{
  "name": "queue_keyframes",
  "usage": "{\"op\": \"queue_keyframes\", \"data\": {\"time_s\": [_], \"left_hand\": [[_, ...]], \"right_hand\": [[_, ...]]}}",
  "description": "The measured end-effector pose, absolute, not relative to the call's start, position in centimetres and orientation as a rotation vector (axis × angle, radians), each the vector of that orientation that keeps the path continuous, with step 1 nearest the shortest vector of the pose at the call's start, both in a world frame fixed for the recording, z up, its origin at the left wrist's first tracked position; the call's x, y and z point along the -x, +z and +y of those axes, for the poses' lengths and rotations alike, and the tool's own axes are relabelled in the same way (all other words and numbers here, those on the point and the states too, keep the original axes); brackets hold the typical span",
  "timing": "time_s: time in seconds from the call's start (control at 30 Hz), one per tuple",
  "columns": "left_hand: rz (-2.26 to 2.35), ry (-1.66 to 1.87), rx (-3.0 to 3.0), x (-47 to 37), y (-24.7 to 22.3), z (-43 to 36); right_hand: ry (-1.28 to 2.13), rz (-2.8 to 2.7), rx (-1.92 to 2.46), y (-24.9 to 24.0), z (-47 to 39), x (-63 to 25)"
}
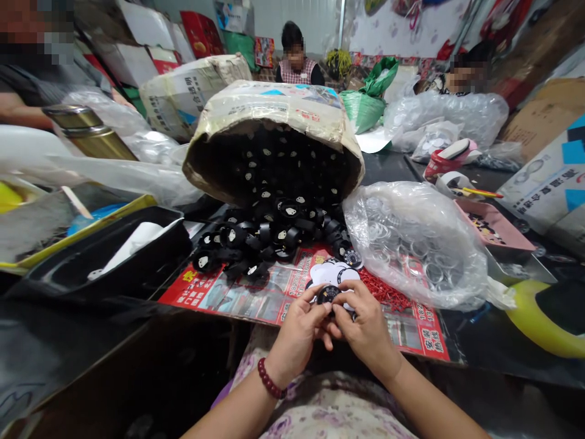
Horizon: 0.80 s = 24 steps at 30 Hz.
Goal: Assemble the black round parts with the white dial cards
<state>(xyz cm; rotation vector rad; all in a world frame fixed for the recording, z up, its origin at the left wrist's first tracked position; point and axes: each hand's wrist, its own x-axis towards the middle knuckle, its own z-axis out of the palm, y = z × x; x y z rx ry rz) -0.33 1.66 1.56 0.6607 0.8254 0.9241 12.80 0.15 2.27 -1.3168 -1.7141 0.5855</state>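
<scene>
A gold thermos [94,131] sits at left; behind are a yellow-green plant [339,62] and a person [300,70] in checks.

A pale grey panelled wall [322,33] closes the back of the room, a slim white vertical strip [340,30] running down it. Right of the strip hangs a white flower-patterned sheet [388,41]. White and red cardboard boxes [141,27] pile up at left, near a long black-topped table [386,167]. Cool, pale light glints off its surface; the floor seems lost in shadow.

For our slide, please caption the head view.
Left hand and right hand hold a round dial near heaped black parts.
</scene>
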Motion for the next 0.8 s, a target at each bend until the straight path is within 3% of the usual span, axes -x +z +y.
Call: {"op": "queue_keyframes", "data": {"time_s": [0.33, 0.6, 0.8], "left_hand": [[0.810, 0.925, -0.682, 0.3, 1.3, 1.5], [0.839, 0.926, -0.704, 0.2, 1.2, 1.4], [0.843, 0.942, -0.668, 0.2, 1.0, 1.3]], "right_hand": [[0.641, -1.607, 1.319, 2.1, 0.5, -12.3], [1.226, -1.116, 1.218, 1.2, 0.6, -12.0], [1.103, -1.158, 1.255, 1.0, 0.2, -11.4]]}}
